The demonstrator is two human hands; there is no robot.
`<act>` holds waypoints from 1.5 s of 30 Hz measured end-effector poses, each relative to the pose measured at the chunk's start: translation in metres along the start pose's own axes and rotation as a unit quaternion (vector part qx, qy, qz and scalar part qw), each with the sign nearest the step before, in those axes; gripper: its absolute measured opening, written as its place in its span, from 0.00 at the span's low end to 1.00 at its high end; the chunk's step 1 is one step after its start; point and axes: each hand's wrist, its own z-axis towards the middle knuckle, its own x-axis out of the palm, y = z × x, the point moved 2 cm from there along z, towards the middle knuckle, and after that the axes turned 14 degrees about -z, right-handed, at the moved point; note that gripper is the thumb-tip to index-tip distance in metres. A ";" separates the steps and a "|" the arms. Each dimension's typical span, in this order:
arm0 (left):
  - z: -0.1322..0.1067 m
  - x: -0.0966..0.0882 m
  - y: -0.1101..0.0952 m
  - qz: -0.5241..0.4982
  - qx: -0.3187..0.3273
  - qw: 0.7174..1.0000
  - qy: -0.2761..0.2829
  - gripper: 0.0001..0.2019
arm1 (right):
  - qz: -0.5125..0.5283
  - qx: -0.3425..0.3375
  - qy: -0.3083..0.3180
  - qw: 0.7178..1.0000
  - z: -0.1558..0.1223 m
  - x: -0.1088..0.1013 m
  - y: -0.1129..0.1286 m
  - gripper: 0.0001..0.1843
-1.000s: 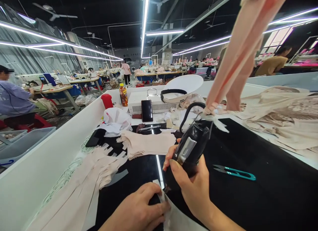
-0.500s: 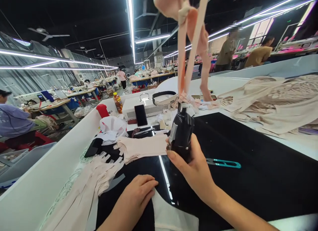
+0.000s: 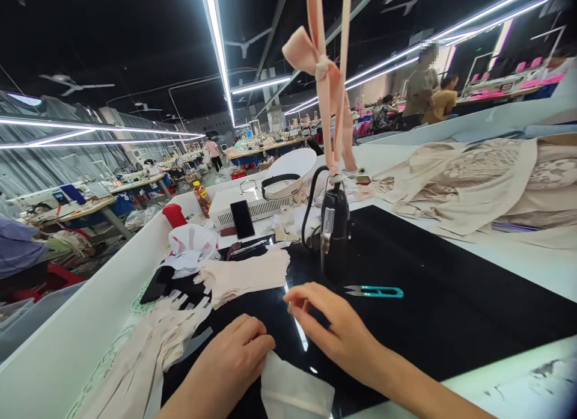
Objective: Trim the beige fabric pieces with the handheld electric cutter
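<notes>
My left hand [image 3: 237, 353] is closed, its fingertips at the upper corner of a white cloth piece [image 3: 295, 388] on the black board [image 3: 433, 311]. My right hand [image 3: 331, 323] hovers over the board, holding nothing, thumb and fingers apart and curved. Beyond it a black corded power tool [image 3: 334, 235] hangs from knotted pink fabric strips [image 3: 331, 94]. Teal thread snips [image 3: 376, 291] lie on the board to the right of my right hand. Ahead of my left hand is a stack of pale pink cut pieces [image 3: 247, 275].
More pale strips [image 3: 135, 353] lie at the left. A phone [image 3: 242, 219] leans near a white vented box [image 3: 225, 213], beside a bottle [image 3: 201, 199] and white plastic bag [image 3: 193, 241]. Beige lace cloth [image 3: 478, 184] heaps at the right. People work at tables beyond.
My right hand has let go of the black power tool and come down toward my left hand. The tool now hangs from its strips. My left hand stays by the white cloth.
</notes>
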 end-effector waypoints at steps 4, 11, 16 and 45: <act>0.020 -0.022 -0.022 -0.092 0.056 0.992 -0.059 0.11 | 0.174 0.144 0.175 0.958 0.017 0.037 -0.010 0.24; 0.021 -0.055 -0.019 -0.184 0.052 0.966 -0.176 0.11 | 0.234 0.168 0.371 0.883 0.010 0.075 -0.001 0.44; -0.025 -0.060 0.013 -0.186 -0.043 0.960 -0.205 0.10 | 0.173 0.199 0.329 0.907 0.009 0.038 -0.018 0.37; -0.063 0.026 0.067 -0.177 -0.340 0.923 -0.039 0.22 | -0.285 0.140 0.262 0.911 0.004 0.033 -0.072 0.22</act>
